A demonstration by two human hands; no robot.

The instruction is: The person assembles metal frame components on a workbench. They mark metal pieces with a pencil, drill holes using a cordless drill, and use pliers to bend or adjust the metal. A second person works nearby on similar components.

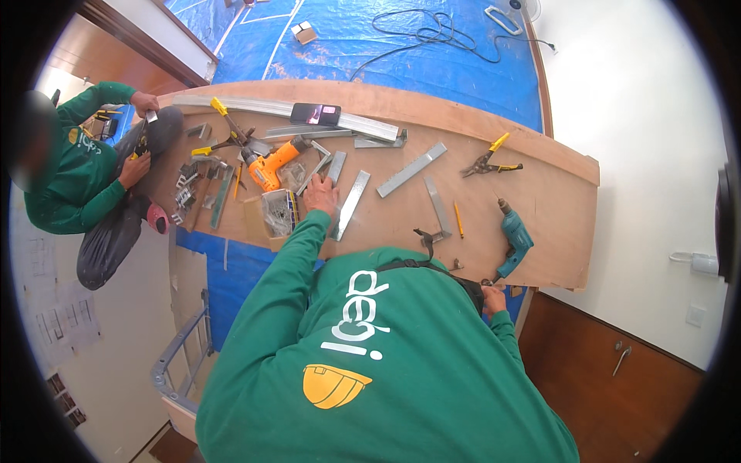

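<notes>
My left hand (320, 194) rests on the wooden bench, fingers reaching forward at the near end of a short metal strip (336, 167); no firm grip shows. Just right of it lies a longer shiny metal strip (352, 204). To its left stands an open cardboard box (278, 214) of small metal parts, with an orange cordless drill (272, 165) behind. Low at my right side, my right hand (493, 299) is by a dark waist pouch (469, 290), near the handle end of a teal drill (514, 241); its fingers are mostly hidden.
Tin snips (491, 157), a pencil (459, 220), an angled metal piece (438, 207) and a phone (315, 114) lie on the bench (540, 185). At left, a co-worker (81, 170) sits holding snips and metal. A cable (432, 35) crosses the blue sheet beyond.
</notes>
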